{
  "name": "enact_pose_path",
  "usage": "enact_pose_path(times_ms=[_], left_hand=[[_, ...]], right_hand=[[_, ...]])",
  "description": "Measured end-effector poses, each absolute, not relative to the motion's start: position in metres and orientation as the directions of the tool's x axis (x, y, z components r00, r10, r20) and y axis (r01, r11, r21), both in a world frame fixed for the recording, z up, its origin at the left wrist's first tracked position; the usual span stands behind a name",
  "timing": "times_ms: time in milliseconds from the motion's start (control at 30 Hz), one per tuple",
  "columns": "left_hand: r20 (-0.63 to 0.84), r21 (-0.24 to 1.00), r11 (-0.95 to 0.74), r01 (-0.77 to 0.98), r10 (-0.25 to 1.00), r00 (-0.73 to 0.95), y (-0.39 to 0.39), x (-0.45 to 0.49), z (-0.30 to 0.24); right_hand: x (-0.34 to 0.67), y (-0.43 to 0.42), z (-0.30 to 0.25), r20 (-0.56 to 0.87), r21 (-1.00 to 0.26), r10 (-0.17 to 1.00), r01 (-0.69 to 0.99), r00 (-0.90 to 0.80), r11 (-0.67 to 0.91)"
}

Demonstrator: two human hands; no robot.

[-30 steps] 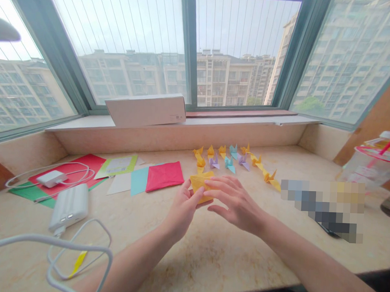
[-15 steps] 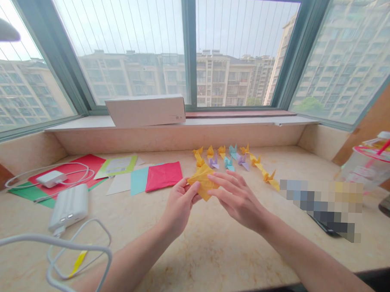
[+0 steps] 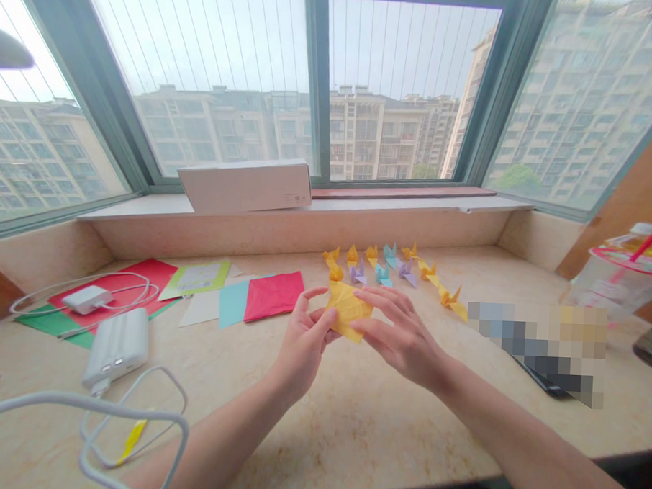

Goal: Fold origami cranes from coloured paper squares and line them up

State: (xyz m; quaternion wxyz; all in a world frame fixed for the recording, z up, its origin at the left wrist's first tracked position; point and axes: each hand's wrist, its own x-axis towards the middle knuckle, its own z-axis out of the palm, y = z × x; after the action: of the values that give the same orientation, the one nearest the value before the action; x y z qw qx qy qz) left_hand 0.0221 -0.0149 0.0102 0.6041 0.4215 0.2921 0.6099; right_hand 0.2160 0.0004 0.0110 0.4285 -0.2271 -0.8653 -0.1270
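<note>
A folded piece of yellow paper [image 3: 348, 309] hangs above the marble desk [image 3: 351, 418], held between both my hands. My left hand [image 3: 303, 341] pinches its left side with thumb and fingers, the forefinger raised. From the right, my right hand [image 3: 400, 334] grips the other side, fingers curled over the paper. Just behind them stand several small folded paper cranes [image 3: 382, 268] in yellow, blue and purple, in a loose row.
Coloured paper sheets [image 3: 273, 294] lie to the left, along with a white power bank [image 3: 117, 345], a charger [image 3: 87, 298] and looping cables [image 3: 134, 423]. A white box [image 3: 246, 185] rests on the window sill. A plastic cup with a straw [image 3: 624, 283] stands far right.
The yellow paper has been turned in my hands and lifted a little. My left forefinger has opened out from the paper. My right hand has shifted slightly lower along it.
</note>
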Motion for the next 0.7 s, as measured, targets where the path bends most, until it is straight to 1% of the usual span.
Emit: enact_pose_path(times_ms=[100,200,267,300,367,433,500,567,633,700], left_hand=[[0.144,0.874,-0.080,-0.480,0.985,0.098,-0.014,0.023,0.010],[0.117,0.904,-0.022,-0.427,0.973,0.198,-0.016,0.024,0.009],[0.116,0.928,-0.001,-0.372,0.951,0.287,-0.018,0.024,0.008],[0.122,0.944,-0.008,-0.329,0.937,0.326,-0.019,0.024,0.007],[0.139,0.976,-0.063,-0.207,0.916,0.375,-0.021,0.023,0.003],[0.131,0.991,-0.116,-0.061,0.907,0.401,-0.022,0.022,0.000],[0.101,0.989,-0.136,0.058,0.908,0.407,-0.022,0.022,-0.003],[0.071,0.986,-0.123,0.111,0.919,0.388,-0.020,0.022,-0.003],[0.066,0.991,-0.104,0.090,0.931,0.358,-0.019,0.022,-0.003],[0.070,0.996,-0.083,0.026,0.940,0.334,-0.019,0.023,-0.002]], right_hand=[[0.216,0.002,0.010,0.811,-0.034,0.299,0.470,-0.503,0.882],[0.215,0.004,0.007,0.844,-0.192,0.374,0.435,-0.384,0.880],[0.214,0.005,0.004,0.828,-0.361,0.489,0.406,-0.275,0.840],[0.214,0.005,0.003,0.796,-0.456,0.562,0.386,-0.224,0.802],[0.213,0.006,0.001,0.695,-0.633,0.704,0.343,-0.145,0.695],[0.211,0.006,0.000,0.579,-0.757,0.806,0.289,-0.120,0.587],[0.210,0.006,0.000,0.486,-0.834,0.861,0.215,-0.148,0.508],[0.209,0.006,0.001,0.415,-0.894,0.890,0.098,-0.187,0.437],[0.207,0.006,0.003,0.368,-0.929,0.907,-0.035,-0.202,0.369],[0.206,0.006,0.005,0.334,-0.941,0.918,-0.139,-0.215,0.310]])
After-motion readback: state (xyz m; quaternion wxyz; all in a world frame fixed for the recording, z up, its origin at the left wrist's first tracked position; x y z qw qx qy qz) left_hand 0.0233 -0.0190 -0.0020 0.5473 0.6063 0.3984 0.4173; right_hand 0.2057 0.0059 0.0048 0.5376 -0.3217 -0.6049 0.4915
